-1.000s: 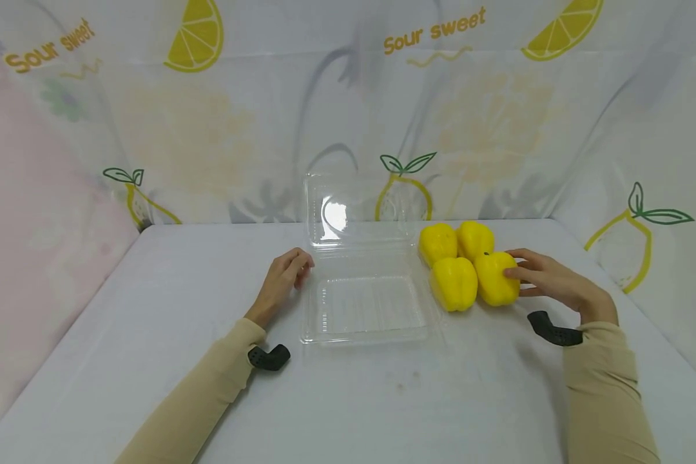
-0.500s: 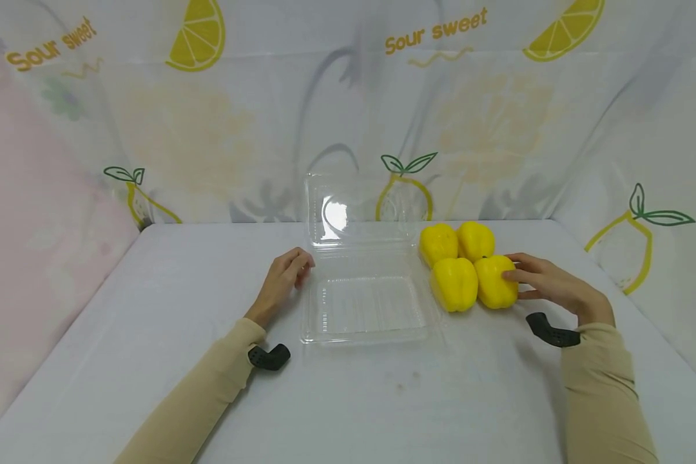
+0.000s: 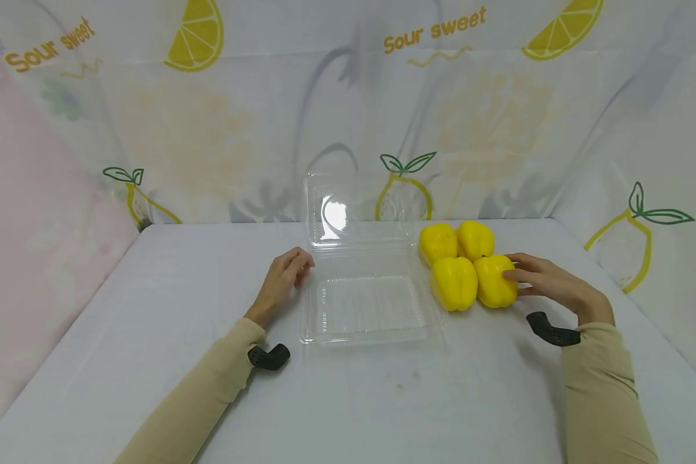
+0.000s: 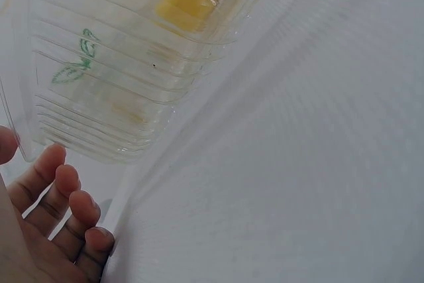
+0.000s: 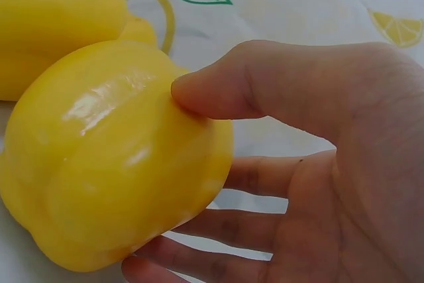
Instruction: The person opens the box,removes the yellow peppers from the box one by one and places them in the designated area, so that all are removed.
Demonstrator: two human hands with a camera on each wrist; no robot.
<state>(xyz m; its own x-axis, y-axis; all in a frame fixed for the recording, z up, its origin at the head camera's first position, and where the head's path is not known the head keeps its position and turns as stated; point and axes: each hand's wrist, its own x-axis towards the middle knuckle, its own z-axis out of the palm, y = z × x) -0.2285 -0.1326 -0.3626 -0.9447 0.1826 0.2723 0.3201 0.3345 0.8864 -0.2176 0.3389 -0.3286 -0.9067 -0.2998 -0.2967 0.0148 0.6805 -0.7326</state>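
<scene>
My left hand (image 3: 283, 278) is at the left side of a clear plastic clamshell container (image 3: 371, 336), whose lid (image 3: 359, 193) stands raised at the back. In the left wrist view the container's rim (image 4: 21, 147) lies between the thumb and the curled fingers (image 4: 83, 207), which pinch it lightly. My right hand (image 3: 557, 281) holds a yellow bell pepper (image 3: 495, 283), with the thumb on top and the fingers along its far and lower side. This pepper (image 5: 99, 164) sits on the table, beside more yellow peppers (image 3: 454, 283).
The group of yellow peppers stands just right of the container, two at the back (image 3: 475, 240) and two in front. A white cloth covers the table (image 3: 383, 412). Behind hangs a lemon-print curtain (image 3: 267, 116), meeting the table's back edge.
The front right pepper has come down very slightly, with my right hand shifting a little left along with it. My left hand and the container have stayed put.
</scene>
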